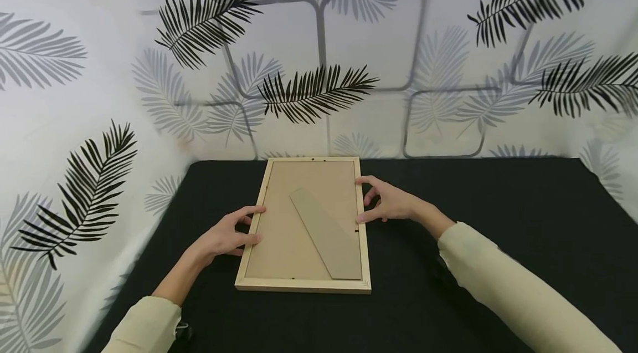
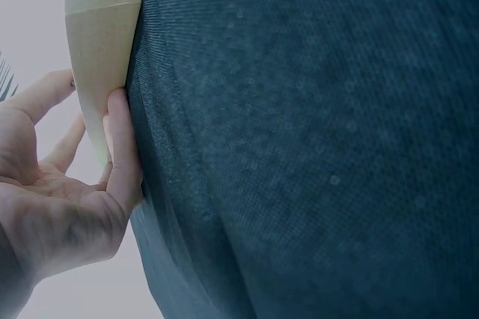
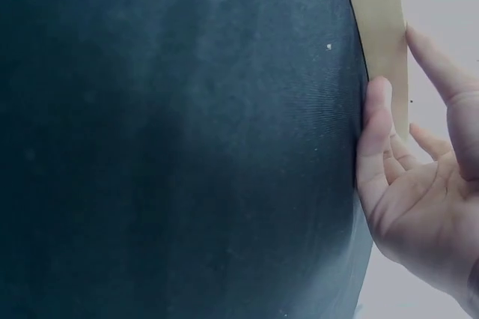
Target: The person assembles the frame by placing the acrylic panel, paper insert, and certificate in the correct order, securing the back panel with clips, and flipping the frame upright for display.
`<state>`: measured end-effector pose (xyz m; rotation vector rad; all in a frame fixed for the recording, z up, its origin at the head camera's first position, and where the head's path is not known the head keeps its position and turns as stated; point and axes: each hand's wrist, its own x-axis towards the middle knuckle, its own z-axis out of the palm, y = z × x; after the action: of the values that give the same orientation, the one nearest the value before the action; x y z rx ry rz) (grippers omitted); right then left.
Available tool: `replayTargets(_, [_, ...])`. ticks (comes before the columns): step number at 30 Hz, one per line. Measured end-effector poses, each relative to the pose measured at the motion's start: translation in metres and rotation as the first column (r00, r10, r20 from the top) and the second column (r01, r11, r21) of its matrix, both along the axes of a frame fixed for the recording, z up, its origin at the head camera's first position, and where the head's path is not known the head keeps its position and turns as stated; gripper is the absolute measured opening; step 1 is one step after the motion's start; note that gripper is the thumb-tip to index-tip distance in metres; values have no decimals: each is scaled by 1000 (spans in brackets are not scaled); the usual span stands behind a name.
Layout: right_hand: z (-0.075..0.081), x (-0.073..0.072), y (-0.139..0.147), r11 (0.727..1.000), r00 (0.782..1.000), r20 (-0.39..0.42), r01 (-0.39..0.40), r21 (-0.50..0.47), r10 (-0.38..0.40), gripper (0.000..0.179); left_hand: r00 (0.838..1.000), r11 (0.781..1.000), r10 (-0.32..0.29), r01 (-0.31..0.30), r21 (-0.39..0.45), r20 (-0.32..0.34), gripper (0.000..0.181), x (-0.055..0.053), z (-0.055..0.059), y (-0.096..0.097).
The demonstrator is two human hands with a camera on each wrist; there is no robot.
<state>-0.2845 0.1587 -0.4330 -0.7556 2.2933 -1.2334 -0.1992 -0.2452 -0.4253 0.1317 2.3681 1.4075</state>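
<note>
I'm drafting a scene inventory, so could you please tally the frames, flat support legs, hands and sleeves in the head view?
Frames: 1 (wooden frame)
Flat support legs: 1 (support leg)
Hands: 2 (left hand, right hand)
Sleeves: 2 (left sleeve, right sleeve)
Total: 6

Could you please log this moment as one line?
frame: back up, over black cloth; left hand: grips left edge; right hand: grips right edge
</note>
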Motion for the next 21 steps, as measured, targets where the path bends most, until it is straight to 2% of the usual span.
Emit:
replayTargets(7, [-5,-1,0,1000,1000,-7,12,-8,-12,90,1000,1000,2,-2,-1,3,68,0,0,0])
replayTargets(11, [-1,-1,-3,1000,1000,-5,14,19,-14,90,1000,1000,3,-3,0,2,68,0,1,0])
replayTargets(16, [8,-6,-6,993,1000,11,-7,121,6,92,1000,1000,6,-6,-3,3,66,0,2,0])
replayTargets(21, [17,-9,-11,972,999,19,-42,231,38,95,1000,1000,1,-1,-8,4,66,0,2,1])
